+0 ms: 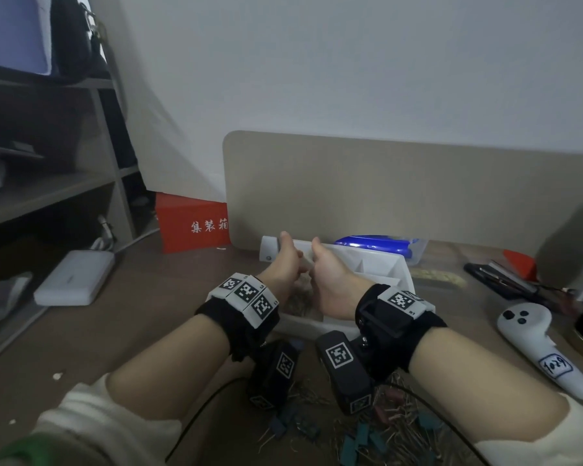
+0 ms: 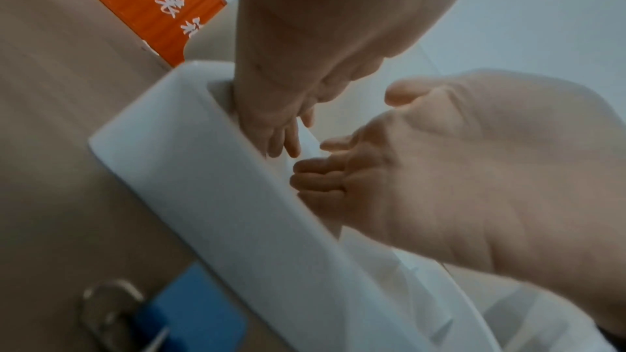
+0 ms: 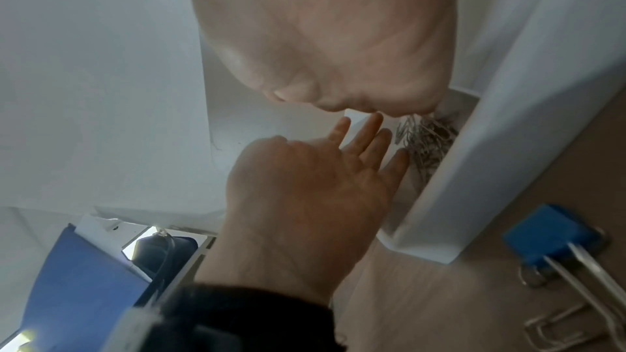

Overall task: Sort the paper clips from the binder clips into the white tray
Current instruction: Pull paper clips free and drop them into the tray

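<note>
The white tray (image 1: 403,267) with dividers stands mid-desk, and both my hands hover over its near-left compartment. In that compartment a heap of silver paper clips (image 3: 426,141) lies against the tray wall (image 3: 474,170). My left hand (image 3: 369,135) reaches in with straight fingers, tips just beside the heap. My right hand (image 2: 325,167) faces it palm-up with loosely curled fingers; nothing shows in it. In the head view, left hand (image 1: 285,264) and right hand (image 1: 327,274) are thumbs-up, fingers hidden. A mixed pile of paper clips and blue binder clips (image 1: 367,428) lies under my wrists.
A blue binder clip (image 3: 555,234) and a loose paper clip (image 3: 555,325) lie just outside the tray. A beige divider panel (image 1: 384,190) backs the desk. A red box (image 1: 192,223) and a white box (image 1: 74,277) stand left; a white controller (image 1: 532,334) lies right.
</note>
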The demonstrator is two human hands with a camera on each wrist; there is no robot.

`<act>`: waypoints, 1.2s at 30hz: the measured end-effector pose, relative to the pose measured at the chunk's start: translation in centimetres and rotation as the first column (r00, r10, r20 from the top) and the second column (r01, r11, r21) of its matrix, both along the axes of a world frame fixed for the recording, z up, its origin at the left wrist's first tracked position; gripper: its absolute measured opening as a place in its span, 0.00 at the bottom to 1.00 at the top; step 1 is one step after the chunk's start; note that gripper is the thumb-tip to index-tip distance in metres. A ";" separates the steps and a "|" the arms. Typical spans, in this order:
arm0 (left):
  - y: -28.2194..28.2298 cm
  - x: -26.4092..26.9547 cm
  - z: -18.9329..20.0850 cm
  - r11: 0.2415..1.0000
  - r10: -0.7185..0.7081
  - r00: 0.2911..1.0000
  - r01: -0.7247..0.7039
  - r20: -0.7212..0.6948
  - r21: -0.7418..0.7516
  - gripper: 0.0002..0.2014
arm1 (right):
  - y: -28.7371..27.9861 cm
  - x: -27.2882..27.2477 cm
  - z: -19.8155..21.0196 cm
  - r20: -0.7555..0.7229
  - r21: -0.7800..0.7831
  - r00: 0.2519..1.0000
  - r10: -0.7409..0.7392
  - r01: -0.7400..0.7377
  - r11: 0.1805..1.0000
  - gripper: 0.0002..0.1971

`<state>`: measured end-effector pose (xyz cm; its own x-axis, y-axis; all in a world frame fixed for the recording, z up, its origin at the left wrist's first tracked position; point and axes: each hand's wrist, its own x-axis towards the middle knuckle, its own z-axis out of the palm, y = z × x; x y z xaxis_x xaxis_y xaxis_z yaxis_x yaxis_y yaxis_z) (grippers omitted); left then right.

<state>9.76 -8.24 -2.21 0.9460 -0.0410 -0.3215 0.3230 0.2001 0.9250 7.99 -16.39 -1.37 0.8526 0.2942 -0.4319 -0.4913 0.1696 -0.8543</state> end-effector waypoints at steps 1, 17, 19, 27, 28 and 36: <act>0.3 -0.1 0.3 1.000 0.009 1.000 -0.009 0.011 0.022 0.36 | -0.2 -0.2 0.2 0.016 0.004 1.000 0.009 -0.009 1.000 0.35; 3.9 -8.4 3.0 0.997 0.081 0.994 -0.080 0.077 -0.017 0.28 | -3.3 -9.1 2.6 0.443 -0.429 0.896 0.035 0.177 0.886 0.11; 4.0 -10.1 2.7 0.996 0.086 0.994 -0.083 0.070 -0.041 0.27 | -3.3 -10.7 2.6 0.485 -0.541 0.864 0.137 0.173 0.823 0.12; 4.3 -15.9 1.5 0.972 0.144 0.989 -0.133 0.041 -0.195 0.25 | -3.2 -15.1 2.1 0.391 -0.816 0.793 0.467 0.064 0.575 0.08; 4.4 -16.5 1.4 0.963 0.164 0.986 -0.153 0.032 -0.223 0.24 | -3.0 -15.6 1.9 0.340 -0.859 0.777 0.529 0.027 0.512 0.09; 4.6 -19.2 0.3 0.900 0.206 0.978 -0.204 -0.036 -0.385 0.21 | -1.4 -17.5 0.0 0.167 -0.983 0.588 0.792 0.165 0.085 0.18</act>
<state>-9.43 -3.68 -1.92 0.9486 0.0349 -0.3144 0.2313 0.6017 0.7645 -9.55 -17.83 -1.38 0.8918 0.4384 -0.1119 0.4158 -0.8916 -0.1794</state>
